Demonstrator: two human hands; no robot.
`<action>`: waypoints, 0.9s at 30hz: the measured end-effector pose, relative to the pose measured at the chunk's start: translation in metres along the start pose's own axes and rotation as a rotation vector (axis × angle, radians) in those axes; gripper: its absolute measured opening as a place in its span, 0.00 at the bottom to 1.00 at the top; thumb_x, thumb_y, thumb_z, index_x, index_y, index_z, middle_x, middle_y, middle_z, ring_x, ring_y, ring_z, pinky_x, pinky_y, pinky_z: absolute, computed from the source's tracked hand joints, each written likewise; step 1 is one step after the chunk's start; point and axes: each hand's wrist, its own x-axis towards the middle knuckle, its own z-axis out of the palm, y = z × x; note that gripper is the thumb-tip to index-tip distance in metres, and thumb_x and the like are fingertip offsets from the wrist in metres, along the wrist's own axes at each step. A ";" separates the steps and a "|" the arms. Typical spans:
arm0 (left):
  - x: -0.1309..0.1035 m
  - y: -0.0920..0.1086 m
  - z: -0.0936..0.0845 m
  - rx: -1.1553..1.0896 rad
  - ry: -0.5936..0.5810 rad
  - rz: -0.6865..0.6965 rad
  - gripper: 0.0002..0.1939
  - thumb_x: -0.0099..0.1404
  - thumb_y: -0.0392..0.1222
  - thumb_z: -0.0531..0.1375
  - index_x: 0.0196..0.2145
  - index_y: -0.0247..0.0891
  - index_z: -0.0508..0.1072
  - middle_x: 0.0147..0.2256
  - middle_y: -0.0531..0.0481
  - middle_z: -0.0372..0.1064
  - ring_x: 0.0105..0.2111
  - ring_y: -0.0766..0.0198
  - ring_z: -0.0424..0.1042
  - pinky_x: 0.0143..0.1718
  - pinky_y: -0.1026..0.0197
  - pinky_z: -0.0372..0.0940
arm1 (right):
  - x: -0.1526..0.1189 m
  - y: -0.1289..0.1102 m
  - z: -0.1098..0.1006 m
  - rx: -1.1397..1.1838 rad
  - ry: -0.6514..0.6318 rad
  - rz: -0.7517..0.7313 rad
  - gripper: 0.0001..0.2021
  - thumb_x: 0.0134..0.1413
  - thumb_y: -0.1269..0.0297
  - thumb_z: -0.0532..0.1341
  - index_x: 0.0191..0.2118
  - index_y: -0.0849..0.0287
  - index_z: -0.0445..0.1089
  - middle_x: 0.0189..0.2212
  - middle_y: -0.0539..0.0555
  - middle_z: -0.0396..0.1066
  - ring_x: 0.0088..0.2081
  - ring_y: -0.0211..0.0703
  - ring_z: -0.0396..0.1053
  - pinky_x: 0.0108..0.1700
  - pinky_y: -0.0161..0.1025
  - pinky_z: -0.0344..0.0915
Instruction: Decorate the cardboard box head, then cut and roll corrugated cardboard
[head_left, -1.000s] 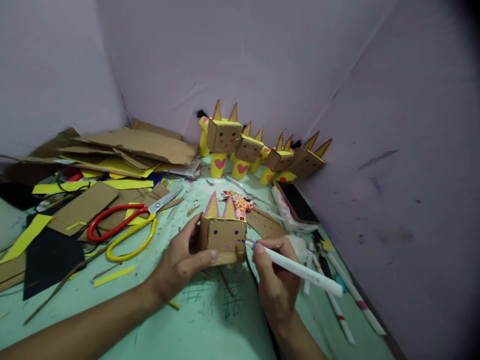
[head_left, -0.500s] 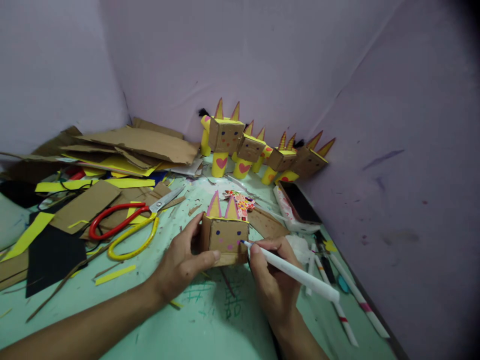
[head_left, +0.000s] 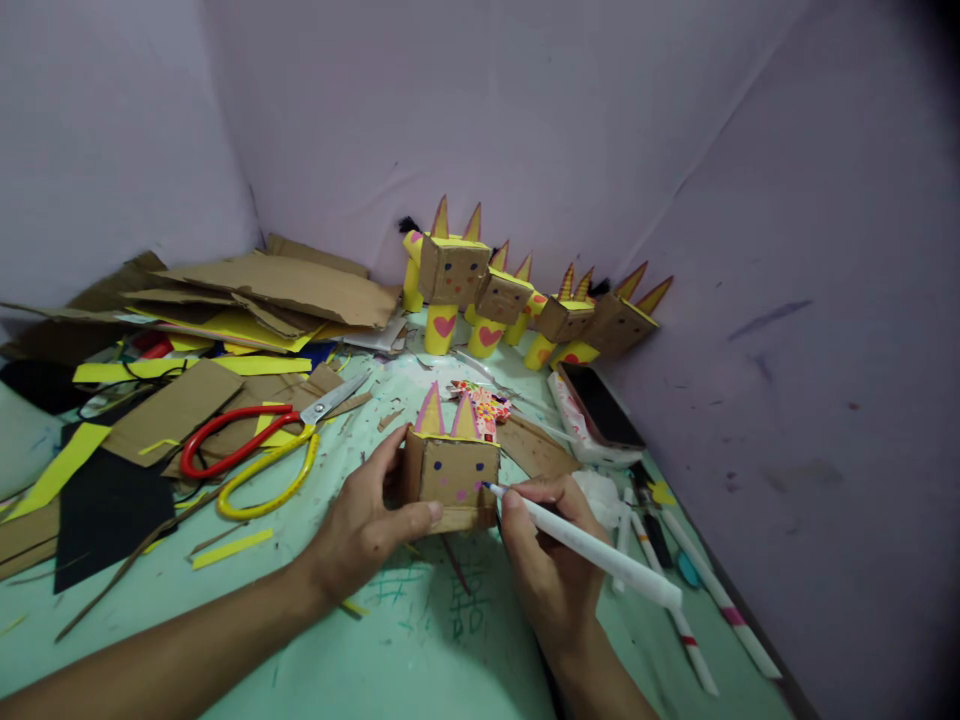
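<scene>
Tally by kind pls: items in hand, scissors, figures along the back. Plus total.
Cardboard box in left hand: 1
White marker in right hand: 1
Scissors: 1
Back-row figures, visible: 4
Total: 7

My left hand (head_left: 365,532) is bare, with a sturdy thumb (head_left: 414,518) creased at the joint, and my left forearm (head_left: 217,632) is bare too, slim at the wrist and widening away from it. My right hand (head_left: 551,565), nearer the right edge of the tabletop (head_left: 420,685), is just as bare, like the short visible stretch of my right forearm (head_left: 600,672)
</scene>
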 end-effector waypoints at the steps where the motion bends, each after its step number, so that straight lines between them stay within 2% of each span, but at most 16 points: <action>1: 0.000 0.000 0.000 0.006 0.004 -0.002 0.42 0.54 0.44 0.65 0.64 0.38 0.55 0.56 0.40 0.67 0.56 0.42 0.65 0.57 0.44 0.61 | 0.000 0.000 0.000 -0.002 0.000 -0.006 0.07 0.53 0.64 0.62 0.26 0.57 0.66 0.17 0.45 0.68 0.17 0.34 0.65 0.19 0.29 0.62; 15: 0.000 -0.003 -0.002 0.078 0.028 -0.007 0.44 0.53 0.46 0.65 0.64 0.36 0.54 0.59 0.39 0.64 0.59 0.40 0.62 0.59 0.43 0.58 | 0.001 0.003 0.001 -0.023 -0.025 -0.059 0.07 0.54 0.66 0.61 0.26 0.57 0.66 0.17 0.43 0.68 0.17 0.32 0.66 0.20 0.26 0.62; 21: -0.001 0.000 -0.001 0.029 -0.003 -0.014 0.43 0.54 0.44 0.65 0.64 0.37 0.54 0.58 0.41 0.65 0.58 0.43 0.63 0.59 0.44 0.59 | -0.001 0.003 0.001 0.027 0.010 0.003 0.07 0.55 0.65 0.62 0.27 0.57 0.66 0.17 0.43 0.67 0.17 0.31 0.65 0.19 0.26 0.60; 27: 0.000 0.001 -0.001 0.038 0.028 -0.026 0.45 0.52 0.44 0.65 0.64 0.36 0.54 0.59 0.39 0.64 0.59 0.40 0.62 0.59 0.41 0.58 | -0.006 0.009 -0.001 0.056 0.091 0.041 0.05 0.55 0.64 0.62 0.29 0.57 0.67 0.21 0.44 0.66 0.22 0.33 0.64 0.24 0.29 0.62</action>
